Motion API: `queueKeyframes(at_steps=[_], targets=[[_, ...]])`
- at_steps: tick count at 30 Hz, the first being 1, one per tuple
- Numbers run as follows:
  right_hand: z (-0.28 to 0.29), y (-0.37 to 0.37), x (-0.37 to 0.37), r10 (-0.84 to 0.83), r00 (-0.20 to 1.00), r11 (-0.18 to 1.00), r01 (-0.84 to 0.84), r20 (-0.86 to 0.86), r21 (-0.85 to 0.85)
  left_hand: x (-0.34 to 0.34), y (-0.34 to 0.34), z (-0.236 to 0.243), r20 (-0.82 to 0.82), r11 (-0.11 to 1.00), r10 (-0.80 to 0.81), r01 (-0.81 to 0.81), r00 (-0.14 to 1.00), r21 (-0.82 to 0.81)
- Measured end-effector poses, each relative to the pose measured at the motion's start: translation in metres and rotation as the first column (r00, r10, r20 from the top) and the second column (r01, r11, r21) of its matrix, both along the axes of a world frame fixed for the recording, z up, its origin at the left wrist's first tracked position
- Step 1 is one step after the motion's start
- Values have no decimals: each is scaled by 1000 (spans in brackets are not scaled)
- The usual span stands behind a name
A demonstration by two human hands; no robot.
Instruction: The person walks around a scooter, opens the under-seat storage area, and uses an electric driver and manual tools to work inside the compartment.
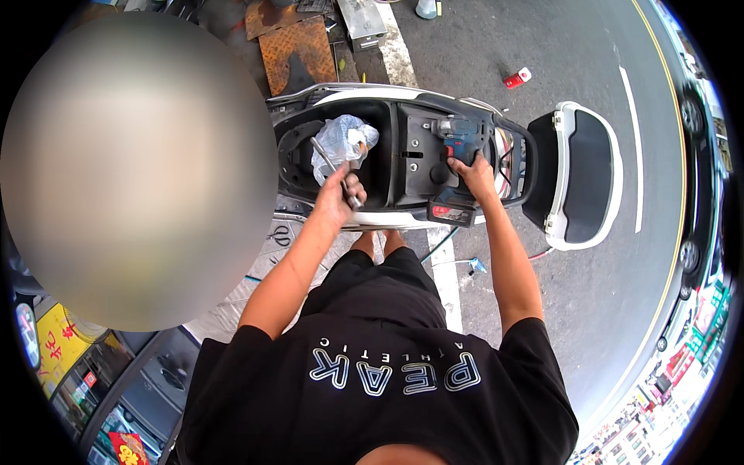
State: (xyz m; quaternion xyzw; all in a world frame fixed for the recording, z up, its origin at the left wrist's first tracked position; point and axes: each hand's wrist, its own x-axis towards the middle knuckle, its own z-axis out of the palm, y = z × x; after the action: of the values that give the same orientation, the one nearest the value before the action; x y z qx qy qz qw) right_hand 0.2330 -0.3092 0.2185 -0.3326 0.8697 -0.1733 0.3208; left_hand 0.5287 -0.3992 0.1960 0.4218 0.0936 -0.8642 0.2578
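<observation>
My left hand (338, 200) is closed around a slim silver metal bar tool (323, 153), perhaps a ratchet handle, held slantwise above the open storage well (377, 174) of a scooter. Under it in the well lies a crumpled clear plastic bag (341, 138). At the scooter's rear my right hand (477, 177) grips the handle of a blue and black cordless impact driver (459, 142). Its battery end (452, 211) points toward me, and its nose faces left over the black rear deck (416, 124). Part of the driver's handle is hidden by the fingers.
The rear box (585, 174), white-rimmed, stands beyond the scooter's tail. A red and white can (517, 77) is on the road. Rusty plates (296, 58) and a metal case (362, 25) lie at the far side. Scissors (280, 235) and a hose (440, 244) are near my feet.
</observation>
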Motion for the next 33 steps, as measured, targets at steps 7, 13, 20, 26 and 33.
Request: queueKeyframes(at_steps=[7, 13, 20, 26, 33], targets=[[34, 55, 53, 57, 954, 965, 22, 294, -260, -9, -41, -16, 83, 984, 174, -176, 981, 17], [58, 67, 112, 27, 935, 960, 75, 354, -270, -65, -16, -27, 7, 979, 196, -195, 981, -53], [21, 83, 120, -19, 864, 889, 245, 503, -387, -54, -7, -9, 161, 970, 242, -232, 957, -80], [21, 106, 87, 95, 899, 878, 127, 428, -461, -69, 16, -13, 104, 947, 263, -236, 959, -217], [27, 173, 29, 174, 916, 853, 43, 362, -519, -163, 104, -1, 46, 968, 247, -244, 968, -63]])
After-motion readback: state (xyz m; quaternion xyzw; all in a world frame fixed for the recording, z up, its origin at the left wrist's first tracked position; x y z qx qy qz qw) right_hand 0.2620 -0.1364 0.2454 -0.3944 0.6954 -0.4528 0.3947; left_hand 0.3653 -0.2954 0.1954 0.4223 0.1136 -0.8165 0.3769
